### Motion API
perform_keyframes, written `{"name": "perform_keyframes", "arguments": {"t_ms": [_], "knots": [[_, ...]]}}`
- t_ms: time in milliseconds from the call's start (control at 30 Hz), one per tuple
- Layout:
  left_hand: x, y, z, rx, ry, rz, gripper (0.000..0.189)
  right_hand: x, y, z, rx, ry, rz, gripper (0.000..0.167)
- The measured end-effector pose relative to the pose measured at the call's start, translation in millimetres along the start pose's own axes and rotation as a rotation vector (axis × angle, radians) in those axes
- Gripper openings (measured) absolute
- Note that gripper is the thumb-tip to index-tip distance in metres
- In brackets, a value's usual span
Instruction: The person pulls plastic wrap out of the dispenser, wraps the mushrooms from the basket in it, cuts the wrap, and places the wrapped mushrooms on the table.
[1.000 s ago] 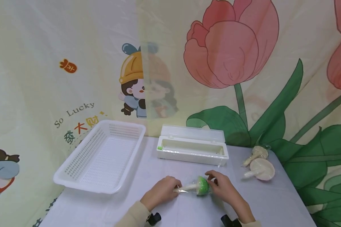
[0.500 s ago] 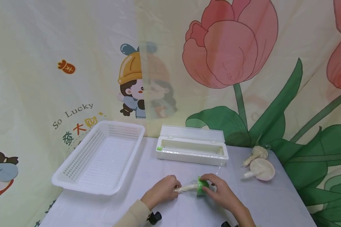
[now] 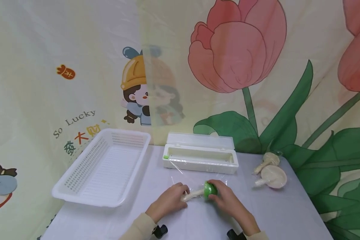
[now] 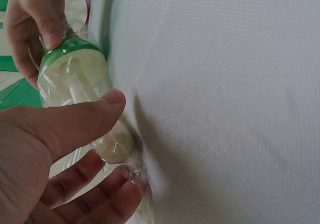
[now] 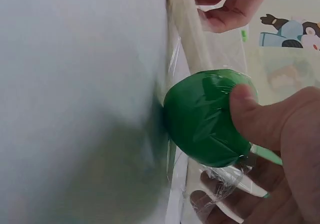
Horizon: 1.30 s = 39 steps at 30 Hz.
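A mushroom with a green cap [image 3: 209, 190] and a pale stem lies sideways in clear cling film just above the tabletop. My left hand [image 3: 171, 200] holds it by the stem end, thumb on one side and fingers on the other, with film bunched around them in the left wrist view. On the cap is my right hand [image 3: 226, 199], its thumb [image 5: 243, 102] pressed on the green dome and its fingers behind, partly in crumpled film. Behind both hands stands a long white cling film box [image 3: 201, 166], its clear lid [image 3: 200, 140] raised; film spreads in front of it.
A white perforated basket [image 3: 91, 201] stands at the left. Two more film-wrapped mushrooms lie at the right: a tan one [image 3: 271, 159] and one with a broad pale cap [image 3: 277, 176]. A printed cloth [image 3: 168, 40] hangs behind the table.
My right hand has gone from beside the cap's end to gripping the cap. The mushroom is tilted cap-up slightly, and film now shows stretched toward the box. My left hand keeps the stem.
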<state>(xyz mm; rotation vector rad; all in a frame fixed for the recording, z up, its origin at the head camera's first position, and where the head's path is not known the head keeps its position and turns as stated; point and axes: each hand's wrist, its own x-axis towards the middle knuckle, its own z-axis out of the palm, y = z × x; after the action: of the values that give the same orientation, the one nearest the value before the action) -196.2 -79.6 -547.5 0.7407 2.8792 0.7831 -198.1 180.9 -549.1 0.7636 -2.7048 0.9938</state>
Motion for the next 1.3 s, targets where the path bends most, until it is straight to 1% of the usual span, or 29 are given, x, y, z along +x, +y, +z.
{"name": "perform_keyframes", "arguments": {"t_ms": [133, 200, 300, 367, 467, 533, 633, 800, 933, 1000, 1133, 1233, 1300], "knots": [[0.7, -2.7, -2.2, 0.029, -0.009, -0.028, 0.044, 11.9, -2.2, 5.6, -0.019, -0.046, 0.106, 0.046], [2.6, -4.5, -3.6, 0.041, -0.012, -0.030, 0.045, 16.4, -2.9, 7.8, -0.019, -0.062, 0.139, 0.044], [6.0, -7.4, -5.7, 0.049, -0.003, -0.037, 0.046, 23.1, -1.5, 10.6, -0.014, -0.074, 0.168, 0.042], [8.5, -9.4, -6.6, 0.059, 0.012, -0.036, 0.044, 27.4, -0.5, 11.9, -0.017, -0.082, 0.178, 0.042], [11.4, -11.9, -6.2, 0.082, 0.018, -0.039, 0.032, 33.9, 0.4, 13.5, -0.017, -0.094, 0.185, 0.040], [12.5, -13.3, -4.7, 0.082, 0.005, -0.036, 0.023, 37.2, 0.5, 14.7, -0.008, -0.105, 0.202, 0.038], [13.1, -14.1, -3.2, 0.072, -0.009, -0.042, 0.016, 41.1, -0.1, 15.6, 0.005, -0.102, 0.233, 0.034], [15.8, -15.2, -2.4, 0.081, 0.007, -0.051, 0.014, 45.7, 0.2, 14.1, -0.013, -0.073, 0.272, 0.034], [17.7, -17.1, 0.2, 0.099, 0.024, -0.029, 0.016, 46.4, 0.8, 10.2, -0.047, -0.056, 0.299, 0.036], [18.6, -18.6, 1.7, 0.108, 0.042, -0.014, 0.018, 46.7, 1.3, 8.5, -0.071, -0.029, 0.289, 0.036], [21.1, -20.5, 2.1, 0.110, 0.071, -0.001, 0.019, 49.1, 2.3, 6.7, -0.125, 0.036, 0.222, 0.034], [22.6, -20.0, 0.8, 0.114, 0.081, -0.001, 0.019, 52.0, 1.8, 6.0, -0.144, 0.080, 0.164, 0.031], [23.2, -19.5, 0.2, 0.119, 0.085, 0.001, 0.020, 53.6, 0.6, 5.4, -0.145, 0.105, 0.140, 0.027]]}}
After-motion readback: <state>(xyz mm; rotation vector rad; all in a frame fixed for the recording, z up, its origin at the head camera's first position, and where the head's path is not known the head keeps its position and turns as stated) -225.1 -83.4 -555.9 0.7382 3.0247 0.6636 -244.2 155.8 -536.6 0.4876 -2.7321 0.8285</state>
